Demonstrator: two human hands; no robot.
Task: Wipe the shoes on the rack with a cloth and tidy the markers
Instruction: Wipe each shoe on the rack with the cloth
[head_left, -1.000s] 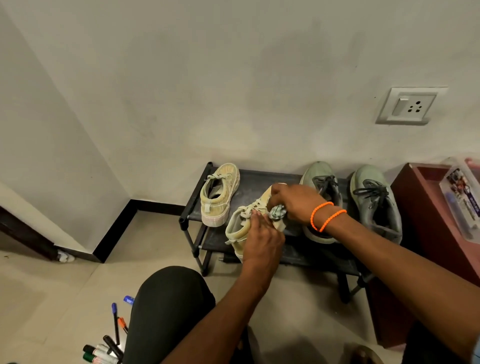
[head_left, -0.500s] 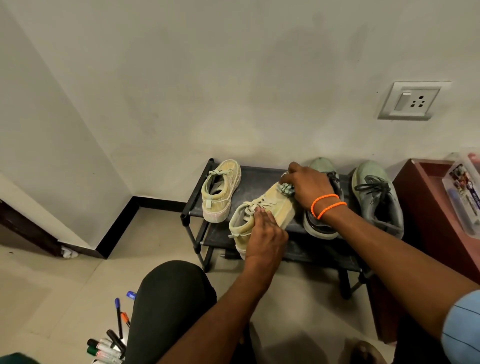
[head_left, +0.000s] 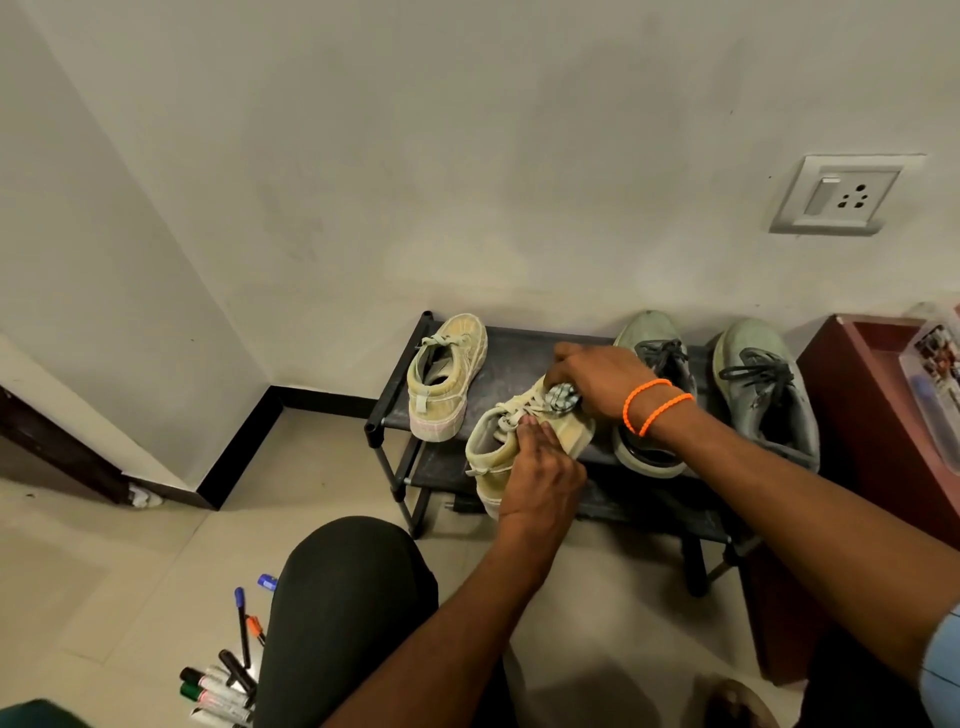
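The left hand (head_left: 540, 473) is wrapped round the side of a pale yellow shoe (head_left: 524, 441), fingers curled over the upper near the laces and holding it up off the front edge of the rack (head_left: 509, 364), tilted with its toe pointing away toward the wall. The right hand (head_left: 597, 376) is bunched tight around a small checked cloth (head_left: 563, 397) — only a crumpled corner of it pokes out below the knuckles — and presses it onto the toe end of that same shoe. Two orange bands (head_left: 657, 402) sit on the right wrist. The shoe looks worn and a bit grubby, canvas with whitish laces and a light sole. Its partner (head_left: 447, 374) stands on the top shelf at the left end, toe to the wall. Further right on the same shelf is a pair of grey-green trainers (head_left: 758, 384) with dark laces, side by side; the nearer one is partly hidden by the right forearm. The markers (head_left: 228, 680) lie on the floor tiles by the person's dark-clad knee (head_left: 343, 597) — a loose heap of black, green and white ones at the bottom, with a blue pen (head_left: 241, 623) and an orange one (head_left: 254, 626) just above them, and a small blue cap (head_left: 267, 582) a little apart.
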